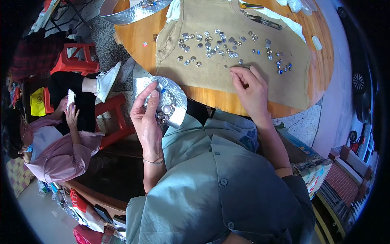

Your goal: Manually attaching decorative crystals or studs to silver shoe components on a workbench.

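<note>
My left hand grips a round, shallow silver foil dish, its thumb over the dish. Inside lie several loose rhinestones, mostly clear, one blue, with a larger pearl-like bead among them. My right hand rests low over a brown knit garment piece, thumb and index finger pinched together. Whatever sits between those fingertips is too small to make out. Just beyond them is a single grey stone. Clear and grey rhinestones are scattered across the fabric, with blue ones toward the right.
The garment lies on a round wooden table. Thread snips lie at its far edge. A larger silver foil tray stands at the far left. A seated person holding a phone is on the left, near red plastic stools.
</note>
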`<control>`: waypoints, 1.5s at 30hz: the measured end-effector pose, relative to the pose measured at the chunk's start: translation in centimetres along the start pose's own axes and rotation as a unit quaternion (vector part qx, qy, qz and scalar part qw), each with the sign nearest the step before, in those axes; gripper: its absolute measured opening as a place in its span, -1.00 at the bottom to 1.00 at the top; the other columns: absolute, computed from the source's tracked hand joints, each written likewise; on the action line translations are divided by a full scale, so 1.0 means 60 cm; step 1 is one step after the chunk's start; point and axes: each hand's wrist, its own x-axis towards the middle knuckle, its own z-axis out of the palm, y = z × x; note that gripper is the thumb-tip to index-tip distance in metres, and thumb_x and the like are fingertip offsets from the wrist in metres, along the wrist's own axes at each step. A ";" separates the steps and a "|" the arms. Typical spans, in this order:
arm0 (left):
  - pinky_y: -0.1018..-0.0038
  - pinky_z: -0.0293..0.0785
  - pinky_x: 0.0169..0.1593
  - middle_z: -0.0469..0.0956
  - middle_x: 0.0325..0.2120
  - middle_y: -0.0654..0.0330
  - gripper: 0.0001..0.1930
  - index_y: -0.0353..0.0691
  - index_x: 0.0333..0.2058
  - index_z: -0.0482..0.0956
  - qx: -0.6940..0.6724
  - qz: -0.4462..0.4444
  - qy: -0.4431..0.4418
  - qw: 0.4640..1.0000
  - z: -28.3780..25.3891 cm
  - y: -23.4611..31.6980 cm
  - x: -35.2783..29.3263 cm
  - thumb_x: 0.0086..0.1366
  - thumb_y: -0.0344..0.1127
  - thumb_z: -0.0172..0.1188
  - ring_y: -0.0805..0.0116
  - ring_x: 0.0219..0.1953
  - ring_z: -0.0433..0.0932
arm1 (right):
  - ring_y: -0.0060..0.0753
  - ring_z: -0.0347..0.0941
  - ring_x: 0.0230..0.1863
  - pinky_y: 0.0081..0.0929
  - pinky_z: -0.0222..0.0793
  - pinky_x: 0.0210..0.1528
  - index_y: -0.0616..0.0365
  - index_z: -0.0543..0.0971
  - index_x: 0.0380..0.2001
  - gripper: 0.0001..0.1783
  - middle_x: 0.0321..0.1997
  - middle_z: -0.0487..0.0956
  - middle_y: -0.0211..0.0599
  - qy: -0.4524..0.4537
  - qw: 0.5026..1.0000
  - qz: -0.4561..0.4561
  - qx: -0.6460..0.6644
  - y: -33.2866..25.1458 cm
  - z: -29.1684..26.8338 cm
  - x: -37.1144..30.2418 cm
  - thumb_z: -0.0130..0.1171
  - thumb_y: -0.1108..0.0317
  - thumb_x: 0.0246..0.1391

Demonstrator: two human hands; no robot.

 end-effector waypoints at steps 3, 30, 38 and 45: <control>0.64 0.42 -0.16 0.55 -0.27 0.15 -0.74 -0.37 -0.12 0.51 0.004 -0.001 0.001 1.000 0.000 -0.001 0.000 0.21 -0.44 0.14 0.55 -0.28 0.50 | -0.67 0.31 -0.59 -0.69 0.27 -0.56 0.18 0.58 -0.33 -0.86 -0.55 0.37 -0.40 0.000 1.000 0.001 -0.007 0.000 -0.002 0.000 0.17 0.53 -0.04; 0.70 0.38 -0.22 0.56 -0.30 0.23 -0.81 -0.31 -0.22 0.57 0.047 -0.030 -0.068 0.996 0.023 0.014 -0.027 0.16 -0.45 0.21 0.61 -0.31 0.46 | -0.45 0.39 -0.50 -0.60 0.34 -0.45 0.18 0.58 -0.24 -0.77 -0.46 0.42 -0.30 -0.072 0.995 -0.064 0.038 -0.083 0.007 0.007 0.16 0.55 -0.04; 0.69 0.36 -0.26 0.55 -0.40 0.27 -0.92 -0.32 -0.35 0.57 -0.009 -0.022 -0.138 0.990 0.023 0.028 -0.024 0.15 -0.47 0.19 0.61 -0.36 0.45 | -0.42 0.41 -0.49 -0.54 0.37 -0.45 0.15 0.60 -0.28 -0.80 -0.43 0.47 -0.28 -0.077 0.965 -0.240 0.069 -0.142 0.035 0.009 0.18 0.55 -0.05; 0.67 0.36 -0.26 0.55 -0.42 0.27 -0.91 -0.32 -0.38 0.56 -0.047 0.007 -0.105 0.993 0.010 0.030 -0.018 0.21 -0.45 0.09 0.62 -0.38 0.45 | -0.27 0.36 -0.50 -0.35 0.31 -0.50 0.09 0.53 -0.40 -0.84 -0.52 0.33 -0.35 -0.143 0.959 -0.245 0.005 -0.172 0.015 0.036 0.22 0.49 -0.15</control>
